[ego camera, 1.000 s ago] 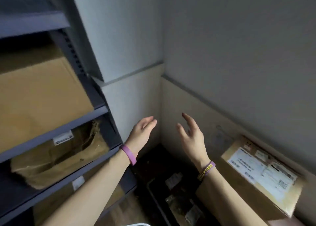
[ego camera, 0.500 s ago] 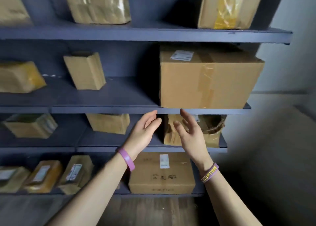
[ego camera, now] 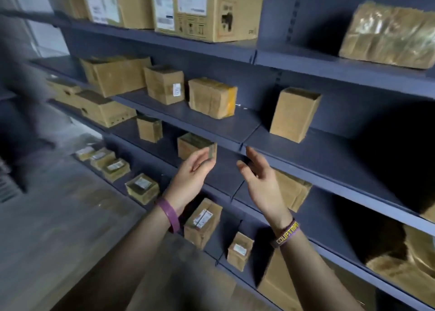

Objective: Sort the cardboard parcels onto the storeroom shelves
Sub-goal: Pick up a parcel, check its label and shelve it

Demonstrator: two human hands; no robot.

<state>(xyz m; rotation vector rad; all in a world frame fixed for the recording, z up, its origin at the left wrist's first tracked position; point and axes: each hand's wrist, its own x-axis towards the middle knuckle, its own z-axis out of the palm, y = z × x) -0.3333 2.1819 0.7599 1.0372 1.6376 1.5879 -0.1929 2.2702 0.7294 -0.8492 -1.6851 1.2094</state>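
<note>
The view has swung from the corner to the shelves (ego camera: 306, 146), where both hands, left (ego camera: 193, 169) and right (ego camera: 261, 179), hover empty, fingers apart, no parcel taken.

Parcels spread along tiered shelving.
An upright brown cardboard parcel (ego camera: 294, 114) stands on the dark blue metal shelf (ego camera: 329, 160), right of a taped squat cardboard parcel (ego camera: 212, 97).
</note>
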